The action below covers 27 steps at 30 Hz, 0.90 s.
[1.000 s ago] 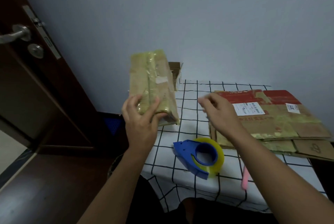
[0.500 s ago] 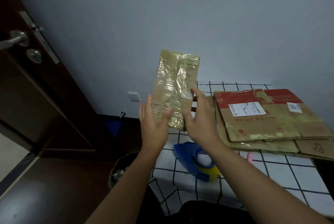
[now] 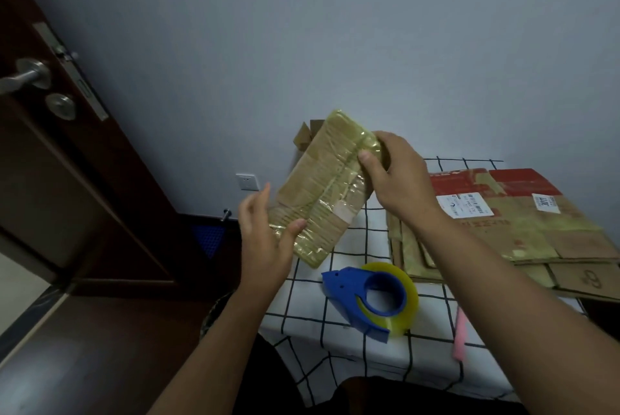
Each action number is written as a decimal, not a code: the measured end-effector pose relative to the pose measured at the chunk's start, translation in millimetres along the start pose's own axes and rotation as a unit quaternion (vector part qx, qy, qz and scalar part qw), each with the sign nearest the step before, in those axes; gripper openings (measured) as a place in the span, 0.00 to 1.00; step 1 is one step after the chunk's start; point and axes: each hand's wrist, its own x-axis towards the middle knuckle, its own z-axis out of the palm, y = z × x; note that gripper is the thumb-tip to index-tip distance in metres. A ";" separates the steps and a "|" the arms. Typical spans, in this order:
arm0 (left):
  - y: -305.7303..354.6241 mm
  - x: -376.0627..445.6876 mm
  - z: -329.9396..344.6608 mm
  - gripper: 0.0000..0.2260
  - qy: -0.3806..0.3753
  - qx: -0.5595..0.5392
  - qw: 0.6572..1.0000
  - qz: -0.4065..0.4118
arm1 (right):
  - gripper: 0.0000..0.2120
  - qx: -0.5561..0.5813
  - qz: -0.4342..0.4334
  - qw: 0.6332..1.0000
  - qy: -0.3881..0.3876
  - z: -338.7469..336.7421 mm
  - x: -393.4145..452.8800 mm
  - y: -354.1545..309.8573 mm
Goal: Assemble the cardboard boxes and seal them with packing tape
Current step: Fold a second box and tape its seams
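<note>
**Taped box held aloft, turned between two hands**

At nine o'clock stands a dark wooden door (image 3: 50,163), and a waste bin (image 3: 214,314) shows dimly beneath the left forearm; what it holds cannot be told. The left hand (image 3: 265,243) takes the lower end of the taped cardboard box (image 3: 322,190), thumb pressed on the front face, fingers loosely spread behind. The box hangs tilted above the table's far-left corner, its top leaning toward one o'clock. The right hand (image 3: 396,176) pinches that upper end, thumb on the glossy tape.

The box looks light and fairly stiff, but the tape wrapping is probably slick; gripping across the edges and corners seems safest.

At six o'clock on the checked tablecloth (image 3: 335,324) lies a blue tape dispenser (image 3: 372,297). At three o'clock flattened cardboard boxes (image 3: 503,233) lie stacked.
</note>
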 end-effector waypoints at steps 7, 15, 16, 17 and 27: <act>6.4 -1.7 23.8 0.20 0.078 -0.242 0.918 -0.305 | 0.16 0.016 -0.077 0.992 0.094 13.1 -25.2 -2.4; 15.7 -1.7 23.9 0.18 0.087 -0.362 0.847 -0.380 | 0.14 0.004 -0.098 0.985 0.140 19.6 -44.4 22.2; 15.1 -0.1 22.9 0.20 0.094 -0.367 0.832 -0.405 | 0.15 -0.009 -0.095 0.987 0.129 20.4 -48.6 25.0; 14.2 0.8 22.3 0.19 0.099 -0.364 0.824 -0.422 | 0.17 -0.017 -0.091 0.989 0.113 21.3 -53.4 27.7; 16.8 -1.0 23.6 0.14 0.100 -0.234 0.931 -0.262 | 0.17 0.137 0.113 0.984 -0.031 6.9 -56.2 40.7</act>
